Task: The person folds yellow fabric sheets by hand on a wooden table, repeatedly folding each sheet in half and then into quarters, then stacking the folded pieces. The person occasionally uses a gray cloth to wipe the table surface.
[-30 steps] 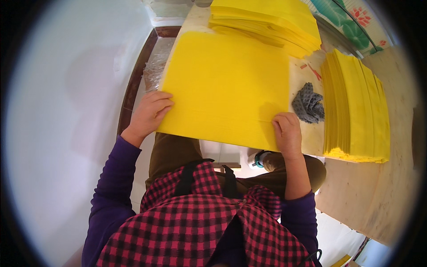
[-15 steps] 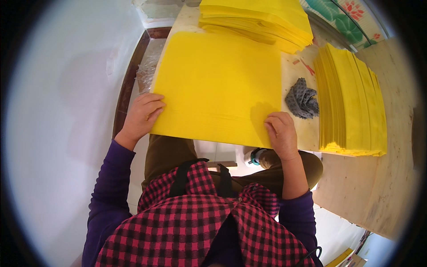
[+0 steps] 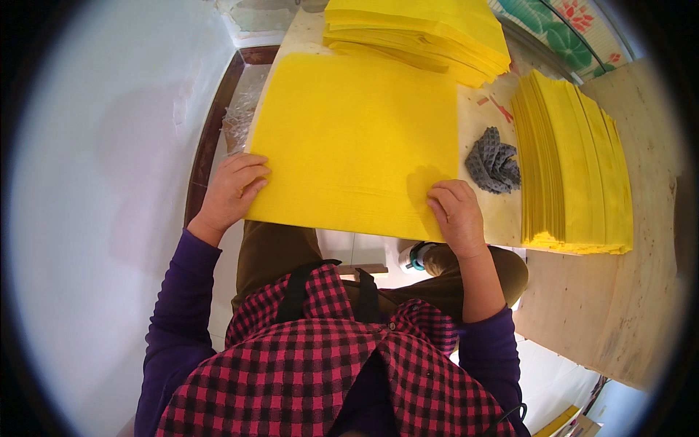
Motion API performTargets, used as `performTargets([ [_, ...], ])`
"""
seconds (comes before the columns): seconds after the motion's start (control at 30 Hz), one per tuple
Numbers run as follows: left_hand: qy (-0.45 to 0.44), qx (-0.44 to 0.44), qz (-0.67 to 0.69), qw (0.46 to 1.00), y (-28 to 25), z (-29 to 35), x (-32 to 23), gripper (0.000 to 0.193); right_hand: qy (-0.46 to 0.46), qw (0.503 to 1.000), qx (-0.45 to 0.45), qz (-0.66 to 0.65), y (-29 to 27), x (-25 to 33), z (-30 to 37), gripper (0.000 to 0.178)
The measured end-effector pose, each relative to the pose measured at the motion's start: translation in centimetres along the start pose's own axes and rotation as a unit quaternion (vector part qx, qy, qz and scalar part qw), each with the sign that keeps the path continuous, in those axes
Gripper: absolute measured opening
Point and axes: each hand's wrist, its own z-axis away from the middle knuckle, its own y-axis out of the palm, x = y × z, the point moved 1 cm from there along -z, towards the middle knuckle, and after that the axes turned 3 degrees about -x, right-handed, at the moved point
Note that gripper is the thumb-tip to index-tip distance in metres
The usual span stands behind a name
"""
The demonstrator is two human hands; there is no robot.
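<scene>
A broad yellow fabric sheet (image 3: pixel 357 131) lies flat on the table before me, its near edge along the table's front. At its left edge, close to the near corner, my left hand (image 3: pixel 231 188) is closed, thumb and bent fingertips on the cloth. My right hand (image 3: pixel 459 213) is closed over the near right corner, with the fingers curled down and the thumb against them. Whether more layers lie under the sheet cannot be made out.
Behind the sheet rises a stack of folded yellow fabric (image 3: pixel 415 36). A second tall yellow stack (image 3: pixel 575 167) stands at right, on a wooden board (image 3: pixel 582 306). Between it and the sheet lie a crumpled grey cloth (image 3: pixel 493 162) and a small red tool (image 3: pixel 501 109).
My right hand has shifted slightly left and away from me at the sheet's corner. My left hand and the sheet look almost unmoved.
</scene>
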Motion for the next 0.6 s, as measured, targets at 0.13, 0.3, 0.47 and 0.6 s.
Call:
performTargets([
  [0.13,0.007,0.001,0.003,1.000,-0.1,-0.1,0.1,0.018,-0.005,1.000,-0.002,0.004,0.1,0.1,-0.2,0.015],
  [0.3,0.006,-0.002,0.001,1.000,-0.1,-0.1,0.0,0.018,-0.022,1.000,-0.009,-0.019,-0.3,1.1,-0.7,0.019],
  [0.47,0.000,0.002,-0.007,1.000,0.0,-0.1,0.0,0.018,-0.058,0.998,0.002,-0.036,0.9,3.7,-1.8,0.027],
  [0.6,0.007,0.000,-0.005,1.000,0.0,-0.1,0.2,0.018,-0.091,0.996,-0.001,-0.009,2.4,5.8,-3.0,0.030],
])
